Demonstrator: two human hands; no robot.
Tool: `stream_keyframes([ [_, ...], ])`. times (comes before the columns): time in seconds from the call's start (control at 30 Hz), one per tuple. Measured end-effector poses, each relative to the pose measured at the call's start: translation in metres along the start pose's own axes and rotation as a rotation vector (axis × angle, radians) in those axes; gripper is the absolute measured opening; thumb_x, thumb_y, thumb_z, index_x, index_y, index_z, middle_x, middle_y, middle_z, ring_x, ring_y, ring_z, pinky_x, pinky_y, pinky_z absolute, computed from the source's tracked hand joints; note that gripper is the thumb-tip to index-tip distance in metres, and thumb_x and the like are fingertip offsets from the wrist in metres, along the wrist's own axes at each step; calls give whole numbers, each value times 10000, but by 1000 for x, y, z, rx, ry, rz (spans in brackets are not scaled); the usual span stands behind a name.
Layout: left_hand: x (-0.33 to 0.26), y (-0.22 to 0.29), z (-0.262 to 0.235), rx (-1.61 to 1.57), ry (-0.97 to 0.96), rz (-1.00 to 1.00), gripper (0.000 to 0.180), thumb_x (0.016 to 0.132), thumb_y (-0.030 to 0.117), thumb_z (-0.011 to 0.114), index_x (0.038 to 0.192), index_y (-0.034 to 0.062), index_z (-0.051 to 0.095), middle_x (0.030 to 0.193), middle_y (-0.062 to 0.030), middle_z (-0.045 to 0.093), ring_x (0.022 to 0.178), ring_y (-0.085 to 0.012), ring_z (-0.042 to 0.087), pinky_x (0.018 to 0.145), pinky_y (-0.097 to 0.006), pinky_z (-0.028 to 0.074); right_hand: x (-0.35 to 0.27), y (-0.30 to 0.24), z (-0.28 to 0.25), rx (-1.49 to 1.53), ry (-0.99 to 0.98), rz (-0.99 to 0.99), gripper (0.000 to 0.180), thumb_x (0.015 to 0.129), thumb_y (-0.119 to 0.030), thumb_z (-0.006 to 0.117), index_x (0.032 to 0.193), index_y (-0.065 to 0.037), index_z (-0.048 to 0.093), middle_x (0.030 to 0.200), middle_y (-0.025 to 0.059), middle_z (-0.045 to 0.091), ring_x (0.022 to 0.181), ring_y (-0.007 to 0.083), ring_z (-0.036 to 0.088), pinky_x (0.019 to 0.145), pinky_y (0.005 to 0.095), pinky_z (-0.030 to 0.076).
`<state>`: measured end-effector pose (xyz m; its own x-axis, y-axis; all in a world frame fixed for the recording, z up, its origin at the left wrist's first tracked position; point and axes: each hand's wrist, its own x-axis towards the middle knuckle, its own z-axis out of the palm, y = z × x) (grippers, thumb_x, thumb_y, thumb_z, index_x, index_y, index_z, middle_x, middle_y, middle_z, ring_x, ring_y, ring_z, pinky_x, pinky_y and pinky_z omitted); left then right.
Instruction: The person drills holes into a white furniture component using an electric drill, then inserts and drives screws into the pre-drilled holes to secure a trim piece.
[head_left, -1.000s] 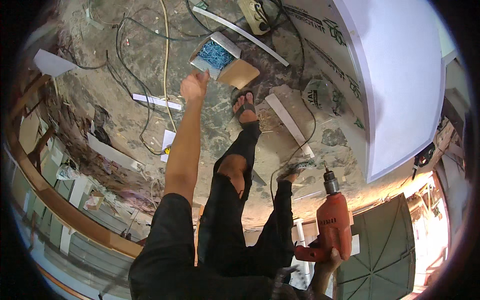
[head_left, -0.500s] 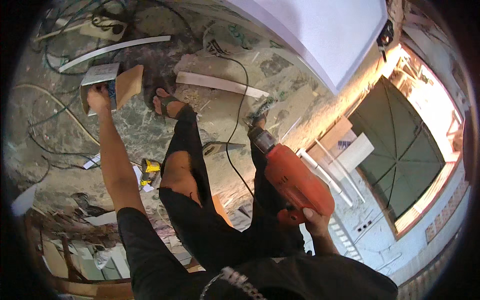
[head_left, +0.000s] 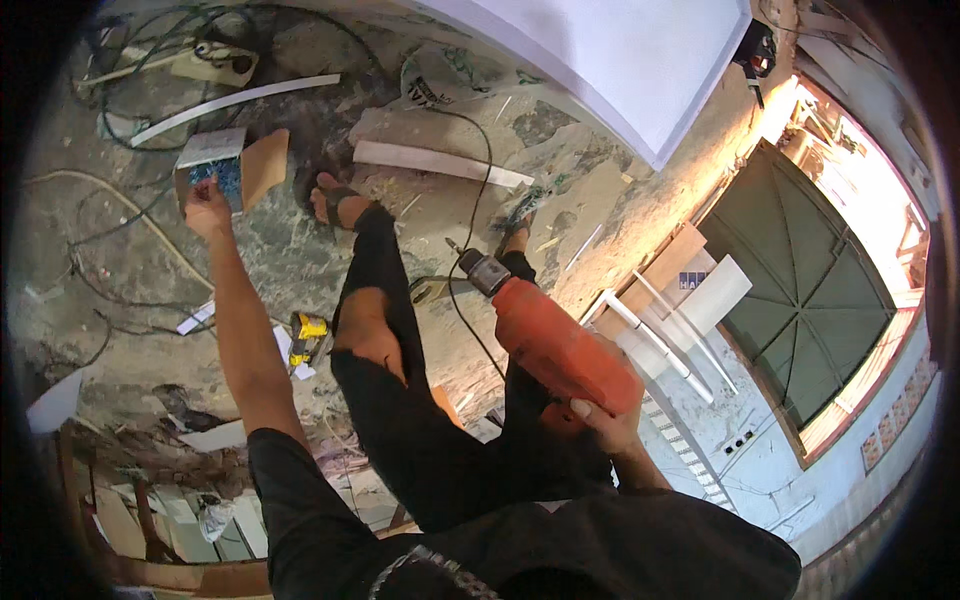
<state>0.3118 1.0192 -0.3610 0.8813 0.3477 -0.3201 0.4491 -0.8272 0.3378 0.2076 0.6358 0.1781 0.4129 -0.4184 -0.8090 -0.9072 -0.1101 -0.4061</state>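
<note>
My right hand [head_left: 612, 428] grips the handle of a red corded power drill [head_left: 565, 345]. The drill points up and to the left, with a bit [head_left: 453, 245] in its chuck. At the upper left, my left hand [head_left: 207, 207] is at the open side of a small cardboard box [head_left: 213, 147] on the floor. Its fingers are drawn together. Whatever they hold, if anything, is too small to make out. Many small blue pieces [head_left: 228, 180] fill the box, and a brown flap [head_left: 265, 168] is folded out to the right.
A yellow-and-black cordless tool [head_left: 307, 338] lies by my left knee. White strips [head_left: 440, 163] and tangled cables [head_left: 150, 225] lie on the dirty floor. A large white panel [head_left: 610, 60] stands ahead. White pipes [head_left: 660, 345] and boards rest near a window [head_left: 800, 300] at right.
My left hand has drawn back from inside the box to its opening, uncovering more of the blue pieces. The drill has shifted to the left, and its bit now shows clear of my foot.
</note>
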Motion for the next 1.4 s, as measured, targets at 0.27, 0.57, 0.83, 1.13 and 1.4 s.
stream_keyframes([
  [0.27,-108,86,-98,-1017,-133,-339,333,914,86,642,1244,57,612,840,-11,598,674,-93,558,604,-258,471,-23,-9,-26,77,-126,-28,754,700,-192,790,1334,62,471,1280,161,562,1175,239,554,1014,361,413],
  [0.57,-289,328,-183,-1754,-515,-855,338,968,176,613,1297,120,561,909,18,586,820,-90,565,725,-242,492,7,37,-115,79,-330,-249,731,698,-148,778,1331,57,477,1256,147,572,1166,224,563,1014,350,415],
  [0.83,-425,426,-128,-2109,-288,-1007,354,992,213,570,1305,52,527,931,-1,555,859,-133,565,808,-326,514,44,123,-236,-215,-361,-482,744,689,-174,793,1324,56,482,1250,155,570,1157,223,567,1004,353,423],
  [1.13,-509,414,-95,-1903,-14,-864,278,1010,134,478,1258,20,534,899,-17,536,847,-162,561,808,-335,495,35,171,-281,-146,-384,-292,757,718,-202,797,1343,62,461,1286,139,540,1188,240,533,1024,369,400],
  [1.4,-544,344,-86,-1952,37,-795,222,963,70,494,1157,0,575,824,-23,510,796,-156,565,805,-313,507,24,195,-251,-138,-445,-248,803,719,-254,817,1363,55,449,1305,137,535,1203,239,529,1030,375,401],
])
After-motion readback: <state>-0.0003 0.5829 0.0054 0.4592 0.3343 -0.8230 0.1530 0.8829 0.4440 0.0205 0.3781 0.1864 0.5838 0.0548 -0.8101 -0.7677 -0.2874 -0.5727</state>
